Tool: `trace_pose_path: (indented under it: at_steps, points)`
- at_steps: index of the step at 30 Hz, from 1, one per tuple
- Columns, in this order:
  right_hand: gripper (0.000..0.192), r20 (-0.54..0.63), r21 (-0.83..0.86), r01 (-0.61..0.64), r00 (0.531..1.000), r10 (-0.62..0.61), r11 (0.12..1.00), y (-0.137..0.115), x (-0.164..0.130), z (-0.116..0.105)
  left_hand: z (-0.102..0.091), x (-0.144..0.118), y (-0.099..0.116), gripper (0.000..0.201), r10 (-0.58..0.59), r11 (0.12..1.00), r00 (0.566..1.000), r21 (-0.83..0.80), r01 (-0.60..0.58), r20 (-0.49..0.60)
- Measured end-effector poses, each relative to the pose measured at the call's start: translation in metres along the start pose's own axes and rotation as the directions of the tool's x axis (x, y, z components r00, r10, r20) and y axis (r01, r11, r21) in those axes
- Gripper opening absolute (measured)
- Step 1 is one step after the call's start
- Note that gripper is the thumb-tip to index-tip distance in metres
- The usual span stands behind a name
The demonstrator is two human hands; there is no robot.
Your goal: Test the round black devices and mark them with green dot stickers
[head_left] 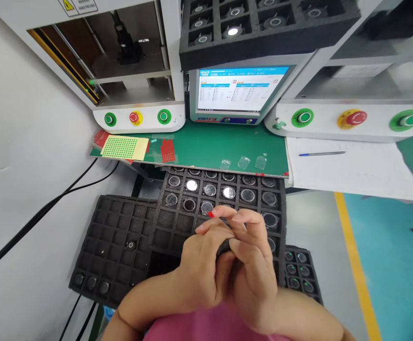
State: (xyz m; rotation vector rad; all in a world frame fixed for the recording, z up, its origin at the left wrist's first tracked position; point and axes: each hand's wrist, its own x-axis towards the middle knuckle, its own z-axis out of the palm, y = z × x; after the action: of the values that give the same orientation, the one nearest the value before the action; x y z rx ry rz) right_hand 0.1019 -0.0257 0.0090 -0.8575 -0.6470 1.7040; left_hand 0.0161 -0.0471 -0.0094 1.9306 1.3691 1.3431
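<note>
Both hands meet in a shared grip on one small dark round part [224, 246], held between them just above the near edge of the filled foam tray [224, 199]. Left hand [201, 267] is closed around the part from the side, fingers curled. Right hand [254, 255] pinches it from above, thumb and fingertips bent over the top. A small red tab [210, 214] shows at the fingertips; whether it is stuck to the part or to a finger cannot be told. Most of the part is hidden by the fingers.

Below the hands, the tray holds round metal-faced parts in its cells. An almost empty tray [110, 237] lies to the left, and a third tray [302, 274] sits to the right, lower down. Beyond them, the green table [210, 142] carries label sheets [124, 148], small clear bags [244, 162], a screen [240, 90] and push-button panels.

Risk: the grip is fingertip-only and crowded. A slip would likely drop the part onto the filled cells, possibly marking the polished faces. The red tab could probably fold or stick to skin instead.
</note>
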Motion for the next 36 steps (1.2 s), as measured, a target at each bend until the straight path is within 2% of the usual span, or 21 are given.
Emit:
trace_pose_path:
  at_steps: [4,6,9,11,13,19,22,25,27,29,30,31,32,34,35,36]
  points:
    - [0.023,0.016,0.005,-0.004,1.000,0.004,1.000,-0.002,-0.001,0.000,0.004,-0.001,-0.001,0.027,0.111,0.989,0.993,0.098,-0.108,-0.031]
    - [0.018,0.012,0.023,-0.033,0.999,0.033,0.999,-0.005,-0.002,-0.001,0.004,-0.001,-0.001,0.028,0.098,0.990,0.995,0.103,-0.094,-0.035]
    - [0.008,0.063,0.083,-0.102,0.993,0.097,0.991,-0.010,-0.003,-0.003,0.001,0.000,0.000,0.024,0.010,0.998,0.999,-0.055,-0.012,-0.031]
    - [0.014,0.106,0.098,-0.124,0.988,0.114,0.987,-0.012,-0.004,-0.005,-0.001,0.002,0.001,0.021,-0.029,0.989,0.999,-0.148,0.026,-0.021]
    - [0.018,0.113,0.083,-0.110,0.989,0.100,0.991,-0.012,-0.005,-0.006,-0.003,0.004,0.003,0.021,-0.039,0.985,0.999,-0.172,0.035,-0.020]
    - [0.029,0.031,0.062,-0.020,0.999,0.018,0.998,-0.004,-0.008,0.001,-0.003,0.004,0.006,0.022,0.020,0.997,1.000,-0.080,-0.019,0.015]
    - [0.030,0.006,0.077,0.003,1.000,-0.003,0.997,0.000,-0.008,0.004,-0.002,0.000,0.005,0.026,0.054,0.999,0.998,0.007,-0.053,-0.012]
    - [0.026,0.003,0.081,-0.002,1.000,0.002,0.997,0.000,-0.008,0.003,-0.003,0.000,0.004,0.030,0.071,0.997,0.997,0.025,-0.071,-0.015]
    - [0.019,0.009,0.082,-0.014,1.000,0.013,0.997,-0.004,-0.008,0.001,-0.005,0.002,0.005,0.027,0.047,0.999,0.999,-0.028,-0.046,0.016]
    - [0.009,0.049,0.070,-0.046,0.998,0.042,0.996,-0.009,-0.009,-0.002,-0.006,0.006,0.007,0.018,-0.053,0.968,0.998,-0.245,0.061,0.040]
    - [0.008,0.060,0.060,-0.032,0.998,0.029,0.998,-0.011,-0.010,-0.004,-0.007,0.007,0.009,0.017,-0.140,0.893,0.988,-0.424,0.153,0.063]
    - [0.013,0.056,0.045,0.008,0.998,-0.010,0.999,-0.012,-0.010,-0.005,-0.008,0.009,0.010,0.019,-0.238,0.751,0.965,-0.610,0.254,0.109]
    - [0.016,0.044,0.022,0.063,0.997,-0.064,0.998,-0.013,-0.009,-0.007,-0.008,0.010,0.012,0.024,-0.321,0.556,0.931,-0.762,0.332,0.171]
    - [0.018,0.021,-0.047,0.187,0.982,-0.186,0.981,-0.012,-0.006,-0.011,-0.008,0.011,0.013,0.031,-0.417,0.180,0.856,-0.895,0.409,0.307]
    - [0.019,0.018,-0.080,0.239,0.971,-0.238,0.968,-0.011,-0.004,-0.013,-0.008,0.010,0.014,0.033,-0.427,0.060,0.833,-0.908,0.414,0.352]
    - [0.021,0.025,-0.105,0.272,0.962,-0.271,0.956,-0.009,-0.001,-0.016,-0.008,0.010,0.013,0.035,-0.426,-0.011,0.824,-0.913,0.408,0.373]
